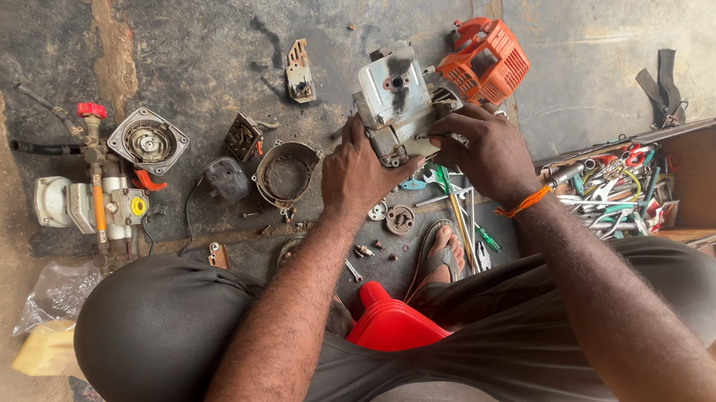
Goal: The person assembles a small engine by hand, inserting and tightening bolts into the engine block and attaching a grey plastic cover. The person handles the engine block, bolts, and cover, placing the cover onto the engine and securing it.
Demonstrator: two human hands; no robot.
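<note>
Two hands, left and right, fingers curled tight round one small engine. One toolbox nearby, one red funnel underneath.

Your hands grip engine block: dull grey cast metal, soot-smudged, matt. Its cover: orange plastic, slotted, slight sheen. Floor: rough concrete, oil-darkened. Pump: bare metal, red plastic cap. Your trousers: smooth dark cloth. Funnel: glossy red plastic. Toolbox: worn brown wood. Bag: clear crinkled plastic.
</note>
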